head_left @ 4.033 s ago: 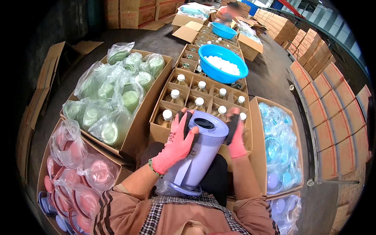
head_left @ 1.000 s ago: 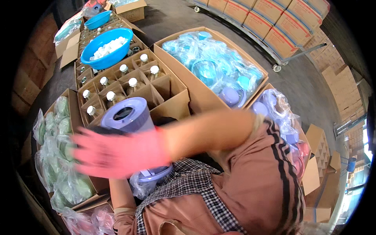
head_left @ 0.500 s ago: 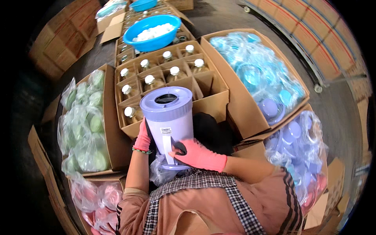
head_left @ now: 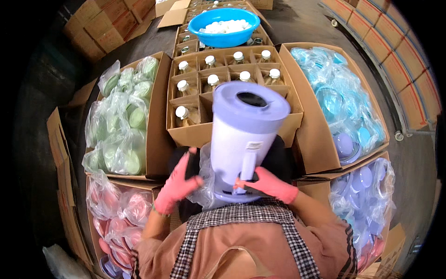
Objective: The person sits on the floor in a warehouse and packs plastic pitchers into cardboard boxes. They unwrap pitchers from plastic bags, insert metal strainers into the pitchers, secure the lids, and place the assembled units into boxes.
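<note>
viewing remotely, i see right hand (head_left: 274, 185) wrapped around handle (head_left: 249, 163) of lilac lidded pitcher (head_left: 232, 144), on near side of divided bottle carton (head_left: 195, 135); left hand (head_left: 178, 187) spread wide, just beside clear plastic bag (head_left: 202, 191).

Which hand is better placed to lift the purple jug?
Likely the right hand: it holds the handle of the purple jug, while the left hand is open and apart from the jug.
</note>
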Demonstrator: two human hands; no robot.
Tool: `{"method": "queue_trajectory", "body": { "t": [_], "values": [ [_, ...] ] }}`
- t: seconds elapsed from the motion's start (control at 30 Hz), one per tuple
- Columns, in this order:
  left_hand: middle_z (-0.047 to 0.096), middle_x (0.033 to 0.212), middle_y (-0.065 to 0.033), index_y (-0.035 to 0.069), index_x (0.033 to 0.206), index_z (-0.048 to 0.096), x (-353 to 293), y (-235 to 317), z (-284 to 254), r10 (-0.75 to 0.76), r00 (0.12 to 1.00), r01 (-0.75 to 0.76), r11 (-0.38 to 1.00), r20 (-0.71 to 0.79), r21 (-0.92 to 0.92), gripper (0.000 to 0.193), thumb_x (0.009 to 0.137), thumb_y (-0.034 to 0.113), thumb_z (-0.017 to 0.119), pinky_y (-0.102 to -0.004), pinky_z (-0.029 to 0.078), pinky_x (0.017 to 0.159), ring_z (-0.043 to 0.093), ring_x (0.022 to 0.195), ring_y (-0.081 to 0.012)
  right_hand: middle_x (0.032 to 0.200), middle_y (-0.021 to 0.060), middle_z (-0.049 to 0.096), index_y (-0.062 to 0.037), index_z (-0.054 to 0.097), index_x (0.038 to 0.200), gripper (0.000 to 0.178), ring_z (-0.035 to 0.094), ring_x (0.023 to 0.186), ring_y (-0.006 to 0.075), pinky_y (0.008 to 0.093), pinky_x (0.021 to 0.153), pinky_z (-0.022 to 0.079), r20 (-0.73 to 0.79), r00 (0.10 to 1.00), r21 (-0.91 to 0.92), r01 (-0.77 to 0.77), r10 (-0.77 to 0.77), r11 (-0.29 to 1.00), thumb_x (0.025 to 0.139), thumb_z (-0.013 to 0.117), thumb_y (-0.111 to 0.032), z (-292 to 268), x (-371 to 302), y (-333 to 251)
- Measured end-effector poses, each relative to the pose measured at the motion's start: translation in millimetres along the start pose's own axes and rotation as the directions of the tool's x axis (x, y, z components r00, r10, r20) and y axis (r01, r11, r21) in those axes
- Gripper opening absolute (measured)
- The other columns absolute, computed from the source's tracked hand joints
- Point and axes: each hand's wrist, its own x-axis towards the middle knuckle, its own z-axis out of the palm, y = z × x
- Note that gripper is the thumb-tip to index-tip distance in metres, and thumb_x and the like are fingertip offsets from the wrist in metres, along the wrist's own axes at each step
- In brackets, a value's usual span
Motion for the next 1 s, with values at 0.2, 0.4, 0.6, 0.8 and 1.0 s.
{"method": "queue_trajectory", "body": {
  "t": [0.2, 0.4, 0.6, 0.8, 1.0],
  "values": [
    [0.055, 0.069, -0.0197, -0.003, 0.091, 0.054, -62.7, -55.3, 16.4, -0.039, 0.999, 0.030, 0.944, 0.023, 0.328, 0.030, 0.068, 0.015, 0.061, -0.0374, 0.044, 0.066, 0.055, 0.070, -0.0332, 0.081, 0.0068, 0.062, 0.0000, 0.056, 0.088, 0.017, 0.055, 0.075, 0.0095, 0.0215, 0.065, 0.043, -0.120, 0.991, 0.261, -0.020, 0.053, 0.965, 0.079, 0.059, -0.015, -14.4, -25.2, -50.2],
    [0.056, 0.087, -0.0048, 0.008, 0.096, 0.053, -112.6, -140.1, -192.1, -0.458, 0.446, -0.453, 0.626, -0.769, -0.635, 0.024, 0.081, 0.026, 0.049, -0.0266, 0.044, 0.058, 0.053, 0.068, -0.0164, 0.079, 0.0044, 0.063, -0.0027, 0.057, 0.083, 0.012, 0.051, 0.066, 0.0038, 0.0169, 0.053, 0.038, -0.133, 0.989, 0.233, -0.025, 0.057, 0.972, 0.078, 0.058, -0.013, -9.6, -22.4, -49.7],
    [0.053, 0.104, -0.0135, 0.000, 0.107, 0.049, -64.0, -8.3, -164.7, 0.071, 0.185, -0.340, 0.940, -0.980, 0.004, 0.028, 0.086, 0.015, 0.037, -0.0433, 0.038, 0.089, 0.050, 0.097, -0.0282, 0.084, 0.0087, 0.062, -0.0023, 0.060, 0.089, 0.026, 0.057, 0.081, 0.0168, 0.0292, 0.074, 0.042, -0.032, 0.999, -0.145, 0.007, -0.012, 0.989, 0.077, 0.060, -0.025, 27.5, 13.7, -3.5],
    [0.052, 0.101, -0.0082, 0.001, 0.115, 0.041, -45.8, -33.3, -113.4, -0.019, 0.292, -0.672, 0.707, -0.956, -0.219, 0.035, 0.083, 0.013, 0.047, -0.0338, 0.042, 0.081, 0.052, 0.089, -0.0191, 0.083, 0.0101, 0.060, -0.0020, 0.059, 0.089, 0.027, 0.056, 0.081, 0.0199, 0.0303, 0.078, 0.041, 0.124, 0.988, -0.276, -0.053, 0.090, 0.960, 0.077, 0.059, -0.026, 46.0, 27.7, 11.7],
    [0.052, 0.107, -0.0140, 0.000, 0.117, 0.039, -41.0, 16.1, -68.7, 0.030, 0.155, -0.721, 0.687, -0.987, -0.092, 0.037, 0.083, 0.012, 0.048, -0.0338, 0.043, 0.081, 0.052, 0.097, -0.0239, 0.086, 0.0140, 0.061, 0.0009, 0.057, 0.094, 0.029, 0.058, 0.088, 0.0209, 0.0318, 0.074, 0.044, 0.065, 0.989, -0.748, -0.040, 0.132, 0.663, 0.077, 0.060, -0.022, 21.7, 19.5, -57.5]
  ]
}}
